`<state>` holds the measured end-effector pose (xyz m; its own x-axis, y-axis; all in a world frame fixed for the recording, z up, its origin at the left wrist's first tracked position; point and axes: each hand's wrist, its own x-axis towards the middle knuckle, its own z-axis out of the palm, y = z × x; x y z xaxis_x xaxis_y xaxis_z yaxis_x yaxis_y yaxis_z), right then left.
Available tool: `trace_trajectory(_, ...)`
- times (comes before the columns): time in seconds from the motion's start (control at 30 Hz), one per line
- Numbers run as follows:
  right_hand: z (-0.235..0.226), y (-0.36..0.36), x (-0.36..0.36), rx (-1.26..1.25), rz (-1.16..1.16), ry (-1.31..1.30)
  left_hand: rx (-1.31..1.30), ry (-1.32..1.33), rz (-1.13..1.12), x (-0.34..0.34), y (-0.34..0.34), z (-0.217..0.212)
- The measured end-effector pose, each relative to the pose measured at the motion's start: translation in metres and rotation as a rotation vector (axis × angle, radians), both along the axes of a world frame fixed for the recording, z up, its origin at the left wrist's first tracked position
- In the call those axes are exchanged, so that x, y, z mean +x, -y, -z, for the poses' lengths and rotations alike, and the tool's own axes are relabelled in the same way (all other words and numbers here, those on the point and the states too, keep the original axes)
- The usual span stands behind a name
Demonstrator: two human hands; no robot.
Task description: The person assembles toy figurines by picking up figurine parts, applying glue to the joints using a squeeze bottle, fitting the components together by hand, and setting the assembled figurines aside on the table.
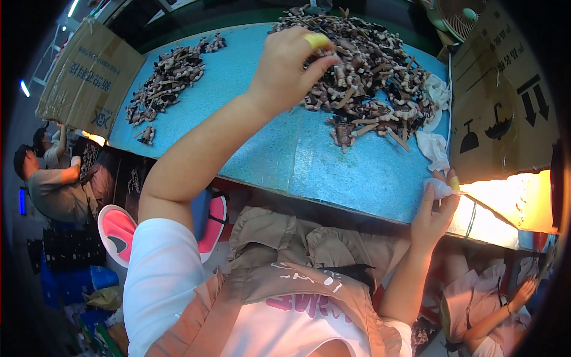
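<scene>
My left hand [291,66] reaches across the table to the near-left side of a large heap of small doll-like figures [380,71]. Its thumb and fingers close together at the heap, a yellow wrap on one finger; whatever sits between the fingertips is hidden. At the table's front right edge, my right hand [434,209] grips a small whitish translucent bottle [438,188] with a narrow tip pointing right. Yellow tape also wraps a finger of this hand. One brown figure [342,134] lies at the heap's near edge.
A smaller group of figures [169,80] lies at the left of the blue tabletop [262,154]. Cardboard panels [89,77] stand at both sides. Crumpled white tissues [433,149] lie by the right panel. A green fan [461,18] is at far right. Other people sit left and right.
</scene>
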<state>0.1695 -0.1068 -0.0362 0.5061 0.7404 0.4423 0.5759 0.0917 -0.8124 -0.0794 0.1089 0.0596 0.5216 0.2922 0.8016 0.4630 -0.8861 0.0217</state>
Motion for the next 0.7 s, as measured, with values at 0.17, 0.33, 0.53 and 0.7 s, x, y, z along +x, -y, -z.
trace_trajectory(0.17, 0.005, 0.004, 0.002, 0.197, -0.042, -0.082, -1.171, 0.374, 0.501, 0.044, 0.067, 0.0)
trace_trajectory(0.33, -0.011, 0.03, -0.006, 0.191, -0.251, -0.635, -0.948, -0.159, 0.583, 0.083, 0.1, 0.032)
trace_trajectory(0.53, -0.023, 0.043, -0.024, 0.075, -0.308, -0.671, -0.871, -0.22, 0.8, 0.102, 0.106, 0.057)
trace_trajectory(0.7, -0.021, 0.041, -0.03, -0.029, -0.302, -0.628, -0.614, -0.112, 0.473, 0.095, 0.114, 0.059)
